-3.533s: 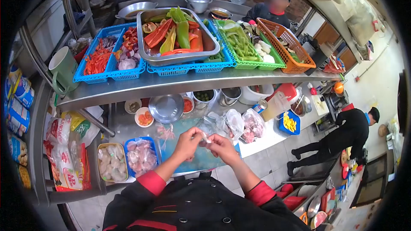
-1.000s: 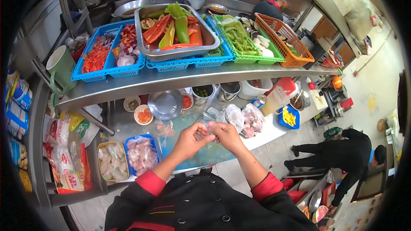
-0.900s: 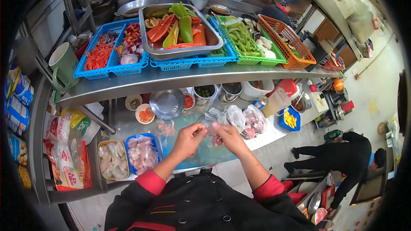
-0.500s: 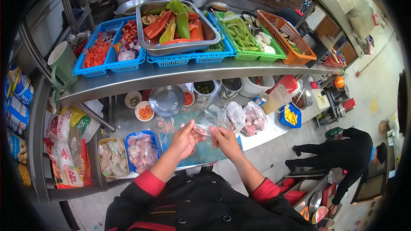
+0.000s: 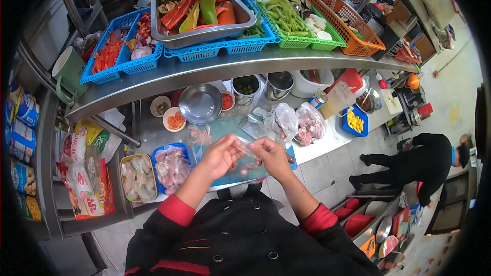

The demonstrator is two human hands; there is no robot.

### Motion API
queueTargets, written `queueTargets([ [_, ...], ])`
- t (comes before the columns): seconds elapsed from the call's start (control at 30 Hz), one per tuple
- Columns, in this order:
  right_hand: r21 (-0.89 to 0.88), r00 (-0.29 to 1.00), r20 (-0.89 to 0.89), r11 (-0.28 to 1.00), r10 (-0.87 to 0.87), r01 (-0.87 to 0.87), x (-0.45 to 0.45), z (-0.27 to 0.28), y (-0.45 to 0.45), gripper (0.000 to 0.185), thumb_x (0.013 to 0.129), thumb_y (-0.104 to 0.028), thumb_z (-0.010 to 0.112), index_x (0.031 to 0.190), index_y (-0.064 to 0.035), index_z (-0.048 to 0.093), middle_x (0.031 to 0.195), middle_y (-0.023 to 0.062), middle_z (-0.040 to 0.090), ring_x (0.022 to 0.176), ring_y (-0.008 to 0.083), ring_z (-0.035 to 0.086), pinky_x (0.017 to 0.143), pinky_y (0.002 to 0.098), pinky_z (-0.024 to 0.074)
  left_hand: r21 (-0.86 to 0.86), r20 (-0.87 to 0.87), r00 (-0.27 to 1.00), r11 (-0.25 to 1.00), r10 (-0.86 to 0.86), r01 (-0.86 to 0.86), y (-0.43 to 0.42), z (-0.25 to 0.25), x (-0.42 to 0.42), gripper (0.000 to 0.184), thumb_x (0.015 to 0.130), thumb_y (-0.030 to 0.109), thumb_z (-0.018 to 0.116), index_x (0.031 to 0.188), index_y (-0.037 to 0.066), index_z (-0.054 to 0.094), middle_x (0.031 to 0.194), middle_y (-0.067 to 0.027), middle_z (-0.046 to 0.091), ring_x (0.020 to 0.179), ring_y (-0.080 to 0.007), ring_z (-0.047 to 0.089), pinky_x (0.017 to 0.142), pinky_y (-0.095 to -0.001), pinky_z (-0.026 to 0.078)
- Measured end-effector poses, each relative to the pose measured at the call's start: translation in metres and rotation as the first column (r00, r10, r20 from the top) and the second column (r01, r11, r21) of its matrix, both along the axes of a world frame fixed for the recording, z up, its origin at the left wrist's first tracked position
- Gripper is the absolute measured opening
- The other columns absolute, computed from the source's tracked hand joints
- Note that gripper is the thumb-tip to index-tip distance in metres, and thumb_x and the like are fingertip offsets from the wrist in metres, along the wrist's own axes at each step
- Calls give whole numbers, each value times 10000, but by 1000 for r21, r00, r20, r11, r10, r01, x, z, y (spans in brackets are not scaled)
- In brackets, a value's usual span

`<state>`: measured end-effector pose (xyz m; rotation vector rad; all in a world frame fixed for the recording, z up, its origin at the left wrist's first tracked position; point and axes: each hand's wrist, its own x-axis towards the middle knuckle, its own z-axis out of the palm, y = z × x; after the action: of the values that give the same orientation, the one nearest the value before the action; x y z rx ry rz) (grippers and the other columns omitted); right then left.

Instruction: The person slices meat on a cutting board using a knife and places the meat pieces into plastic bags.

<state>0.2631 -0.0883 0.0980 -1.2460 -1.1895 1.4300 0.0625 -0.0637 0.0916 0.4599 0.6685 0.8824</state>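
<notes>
My left hand (image 5: 223,156) and my right hand (image 5: 270,156) hold a small clear plastic bag (image 5: 243,146) between them, above the blue cutting board (image 5: 220,176). The right fingers pinch its right side; the left fingers are curled at its other side. Small pieces of meat lie on the board beneath. A cleaver (image 5: 254,125) rests behind the bag, its handle to the right of my right hand. Bagged meat (image 5: 309,122) and a whitish plastic bag (image 5: 285,118) sit behind and to the right. Another clear bag of meat (image 5: 200,135) lies left of the cleaver.
Left are a blue tray of meat (image 5: 172,167) and a yellow-rimmed tray (image 5: 138,178). Bowls, a metal plate (image 5: 201,104) and pots stand behind. The overhead shelf (image 5: 204,74) carries vegetable baskets and a metal pan (image 5: 203,35). A person (image 5: 417,163) bends at the right; another is behind the shelf.
The clear bag has come away from the board area behind, and the cleaver there now shows. My hands have stayed close together around the bag. The view has shifted slightly.
</notes>
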Motion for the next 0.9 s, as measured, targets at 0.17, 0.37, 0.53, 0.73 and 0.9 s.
queueTargets([
  [0.17,-161,976,-209,982,66,-101,2,-34,7,238,994,-247,701,1095,-33,674,785,21,621,663,96,596,623,252,489,-134,298,948,988,115,-78,-3,3,-14,164,1074,262,563,997,123,604,788,36,579,686,-81,576,559,-244,401],
  [0.37,343,762,644,866,65,-364,-38,-152,2,367,821,-213,772,1169,-153,673,1114,144,621,997,240,610,818,400,539,32,18,952,951,306,-307,17,18,-45,124,1066,260,585,1038,145,547,709,70,449,590,-51,430,519,-235,350],
  [0.53,249,466,883,789,53,-562,-65,-174,3,368,756,-162,737,1120,-163,682,1123,123,634,1170,301,539,947,491,499,107,-57,928,927,368,-360,22,7,-49,106,1060,238,600,1052,142,557,705,68,443,585,-48,423,523,-236,354],
  [0.73,276,433,901,717,38,-639,-56,-215,25,359,727,-100,752,1078,-131,686,1065,121,608,1012,351,569,845,490,529,114,-95,925,927,367,-357,18,-5,-52,116,1062,240,596,1069,128,563,693,63,442,577,-49,429,525,-241,376],
  [0.9,-351,972,107,923,209,-159,-13,-165,31,155,856,-41,626,998,-100,648,874,18,622,841,195,617,705,358,518,60,-111,938,944,328,-323,15,2,-50,141,1048,255,618,1078,130,559,673,61,448,553,-54,445,508,-234,389],
])
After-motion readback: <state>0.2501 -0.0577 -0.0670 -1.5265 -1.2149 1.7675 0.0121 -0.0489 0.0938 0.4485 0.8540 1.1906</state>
